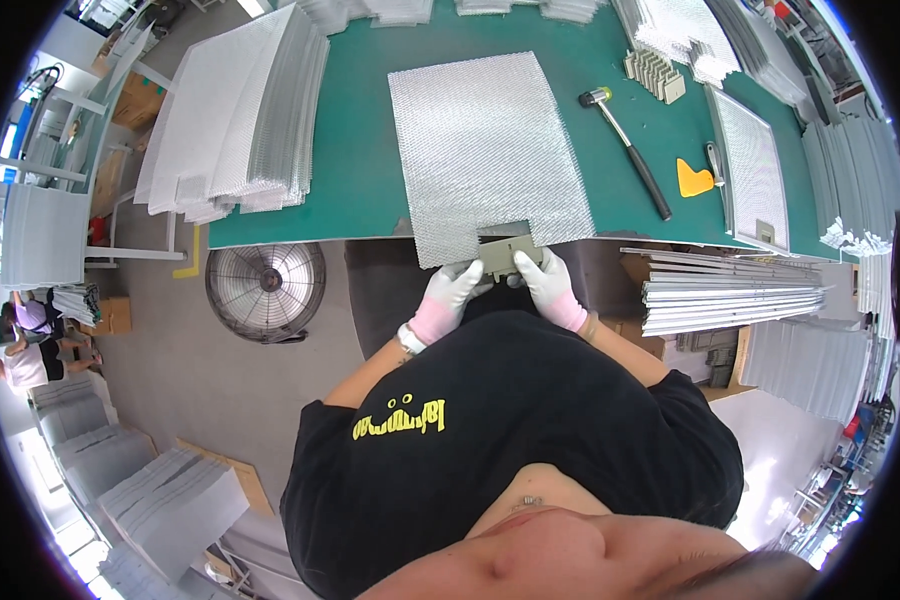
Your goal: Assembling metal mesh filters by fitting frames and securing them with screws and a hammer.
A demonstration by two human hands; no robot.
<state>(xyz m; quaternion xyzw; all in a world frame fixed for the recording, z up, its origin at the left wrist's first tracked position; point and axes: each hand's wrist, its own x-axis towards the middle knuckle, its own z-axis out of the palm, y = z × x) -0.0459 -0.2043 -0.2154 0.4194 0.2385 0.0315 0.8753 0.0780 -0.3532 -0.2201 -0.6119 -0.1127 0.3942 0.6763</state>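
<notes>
At the table's near edge: between our two hands sits a flat, grey-beige, rectangular plate (510, 256), right at the notch in the near side of a silvery, roughly rectangular mesh sheet (480, 140); whether the plate is seated in the mesh, we cannot tell.
Plate to fingers: it lies just ahead of our fingers, touching them, its long axis running left to right with the right end a little farther from us.
Left hand: our white-gloved, pink-cuffed left hand (454, 288) has its fingers closed on the plate's left end.
Right hand: our matching gloved right hand (550, 284) grips the right end, thumb on top; both hands are equally near.
Mesh: it lies flat on the green table (358, 130), its near left corner overhanging the edge.
Right of the mesh: a black-handled hammer (642, 178), a yellow scraper (693, 180), a framed mesh panel (752, 170) and, farther back, a row of grey-beige metal pieces (656, 78).
Left of the mesh: a tall stack of silvery mesh sheets (225, 120).
Room: a round, caged floor fan (267, 290) stands on grey floor (170, 380) to our left; long pale metal strips (725, 300) lie below the table's right part.
</notes>
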